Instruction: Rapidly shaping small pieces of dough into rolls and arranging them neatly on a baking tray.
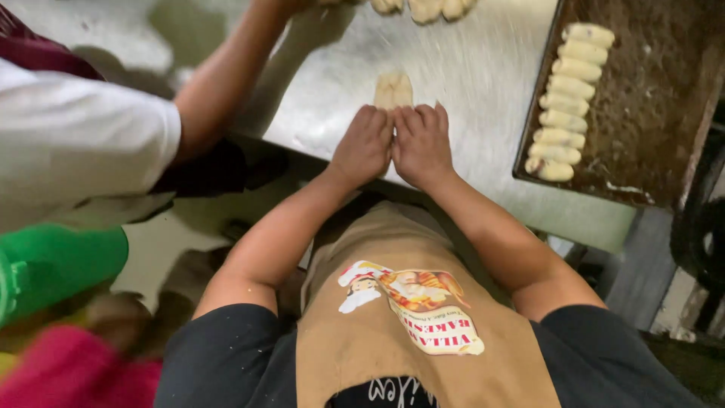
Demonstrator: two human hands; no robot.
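The person stood at a steel counter point(468, 83), both hands laid flat and side by side on a pale piece of dough point(393, 89), the far end of which showed beyond the fingertips. The left hand point(364, 145) and the right hand point(421, 143) touched along the forefingers, palms down and fingers loose, pressing on the dough rather than gripping it; neither hand was clenched. The dough lay on the counter directly ahead of the person's tan apron point(408, 332), near the counter's front edge. To the right sat a dark baking tray point(649, 106) with a column of shaped rolls point(568, 102) lined close together along its left side. At the far edge of the counter were more dough pieces point(423, 7), and a co-worker's bare arm point(226, 75), coming from a white sleeve point(83, 143), reached toward them. Judging from this pose, the rolling would go best with even pressure from both palms, the hands kept level and moved together so the piece lengthened uniformly, light enough that the dough turned under the hands instead of smearing on the steel, and stopped at about the length of the rolls already on the tray.
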